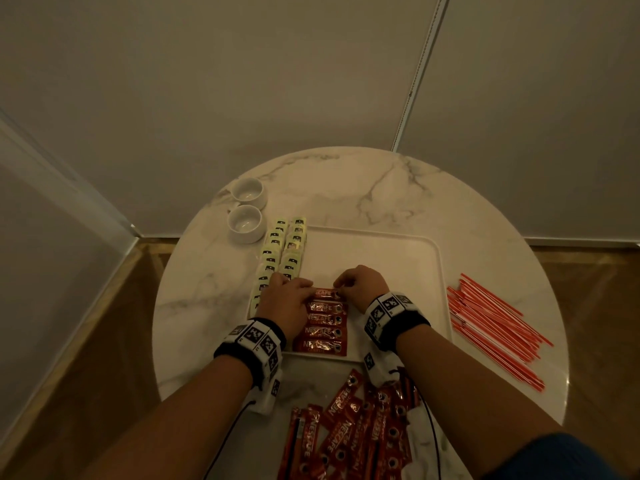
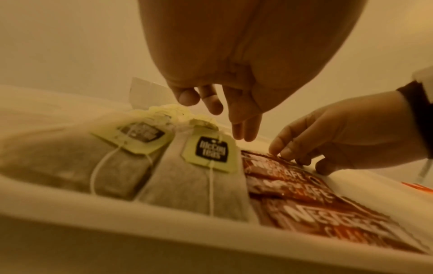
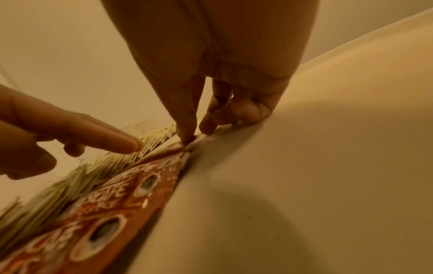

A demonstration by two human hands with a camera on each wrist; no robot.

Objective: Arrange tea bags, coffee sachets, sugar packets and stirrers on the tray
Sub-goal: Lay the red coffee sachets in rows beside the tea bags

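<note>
A white tray (image 1: pixel 398 258) lies on a round marble table. Two columns of tea bags (image 1: pixel 280 254) with yellow-green tags (image 2: pixel 208 150) fill its left side. Beside them several red coffee sachets (image 1: pixel 323 332) lie in a column. My right hand (image 1: pixel 346 284) pinches the right end of the topmost sachet (image 1: pixel 323 292) between thumb and forefinger (image 3: pixel 187 133), low on the tray. My left hand (image 1: pixel 294 289) is over that sachet's left end, its fingers (image 2: pixel 243 129) straight and relaxed, holding nothing. Whether they touch the sachet I cannot tell.
A pile of loose coffee sachets (image 1: pixel 346 438) lies at the table's near edge under my wrists. Red and white stirrers (image 1: pixel 495 334) are spread on the table right of the tray. Two white cups (image 1: pixel 246 209) stand at the back left. A wall rises close behind.
</note>
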